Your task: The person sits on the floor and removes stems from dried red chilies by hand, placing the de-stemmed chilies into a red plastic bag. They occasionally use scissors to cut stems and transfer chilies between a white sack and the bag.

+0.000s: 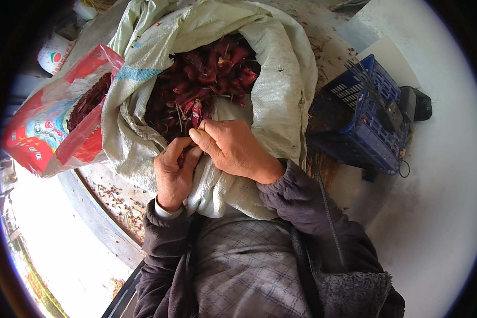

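A white woven plastic sack (278, 71) with its rim rolled down stands open before me, filled with dried red chili peppers (214, 67). Both my hands meet above its near edge. My left hand (174, 171) is curled around a dark red dried chili (180, 159), only partly visible between the fingers. My right hand (230, 149) touches the left fingertips, with its thumb and forefinger pinched together; whether a stem or anything else is between them is hidden. Just beyond the fingertips, a brighter red chili (196, 113) lies on the pile.
Left of the sack leans a red printed plastic bag (79, 147) holding more dried chilies (89, 103). A blue plastic basket (377, 127) stands at the right. A white printed tub (54, 53) is at upper left. Stems and chili bits (115, 202) litter the floor at lower left.
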Demonstrator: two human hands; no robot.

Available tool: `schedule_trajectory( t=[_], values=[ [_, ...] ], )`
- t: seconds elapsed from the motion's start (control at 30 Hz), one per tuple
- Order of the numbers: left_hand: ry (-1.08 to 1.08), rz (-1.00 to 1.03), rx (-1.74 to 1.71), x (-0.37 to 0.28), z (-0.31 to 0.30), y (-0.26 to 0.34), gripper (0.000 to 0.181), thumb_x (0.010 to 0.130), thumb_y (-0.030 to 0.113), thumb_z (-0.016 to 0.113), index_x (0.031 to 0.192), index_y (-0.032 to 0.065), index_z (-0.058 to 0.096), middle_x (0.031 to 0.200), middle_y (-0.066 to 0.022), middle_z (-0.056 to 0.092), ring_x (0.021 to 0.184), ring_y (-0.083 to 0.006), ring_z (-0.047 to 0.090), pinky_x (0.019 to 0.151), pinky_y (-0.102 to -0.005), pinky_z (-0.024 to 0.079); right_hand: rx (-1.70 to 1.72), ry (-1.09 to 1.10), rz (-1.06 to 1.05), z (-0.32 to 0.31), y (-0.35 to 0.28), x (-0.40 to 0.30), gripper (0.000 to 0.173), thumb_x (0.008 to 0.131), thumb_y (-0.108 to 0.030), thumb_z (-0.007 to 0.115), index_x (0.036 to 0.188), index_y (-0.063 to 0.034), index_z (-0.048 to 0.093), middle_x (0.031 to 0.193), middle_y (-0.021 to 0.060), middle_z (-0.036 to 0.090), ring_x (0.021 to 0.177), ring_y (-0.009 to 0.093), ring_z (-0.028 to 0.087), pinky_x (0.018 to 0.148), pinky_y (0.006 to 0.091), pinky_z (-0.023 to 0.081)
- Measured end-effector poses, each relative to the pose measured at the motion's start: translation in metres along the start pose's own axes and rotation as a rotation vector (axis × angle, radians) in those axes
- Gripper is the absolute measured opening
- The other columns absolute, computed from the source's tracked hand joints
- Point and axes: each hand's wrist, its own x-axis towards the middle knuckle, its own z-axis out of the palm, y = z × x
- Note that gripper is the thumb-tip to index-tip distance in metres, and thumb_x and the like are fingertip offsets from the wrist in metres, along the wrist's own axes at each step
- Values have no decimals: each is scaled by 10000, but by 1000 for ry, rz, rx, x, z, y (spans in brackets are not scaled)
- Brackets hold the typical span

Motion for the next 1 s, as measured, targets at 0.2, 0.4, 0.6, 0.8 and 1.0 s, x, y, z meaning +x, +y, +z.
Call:
schedule_trajectory(
  t=[0.2,0.4,0.6,0.8,1.0],
  values=[
    [49,-147,-260,-3,-1,-7,108,983,71,713,1066,5,692,820,40,636,748,-32,510,692,-196,421,725,-15,470,17,-2,-2,386,1065,-307,566,807,-19,578,602,48,549,512,166,554,487,349,427],
    [147,-139,-491,-4,0,4,65,1026,55,632,1078,18,646,897,-15,681,779,-62,566,713,-215,456,1107,241,784,-5,20,10,409,1093,-340,485,822,-50,585,632,1,542,492,65,465,431,259,388],
    [162,-231,-38,52,-50,2,213,1010,91,600,1207,32,653,1073,-95,720,833,-141,679,678,-290,540,1192,65,723,-3,17,-2,286,1082,-269,528,1088,-2,630,921,116,732,571,70,556,501,252,497],
    [140,14,988,93,-46,-35,368,862,268,773,1162,59,733,1093,-174,721,933,-357,698,791,-442,546,1284,-22,720,-9,18,-1,342,1097,-360,524,1041,-42,635,881,62,648,635,70,539,521,236,462],
    [191,83,723,89,-57,-25,183,844,119,765,1018,66,749,1062,-149,716,945,-359,698,798,-438,550,1094,-117,683,-14,12,8,267,1110,-273,516,1083,-33,628,920,48,654,665,66,572,569,234,491]
  ],
)
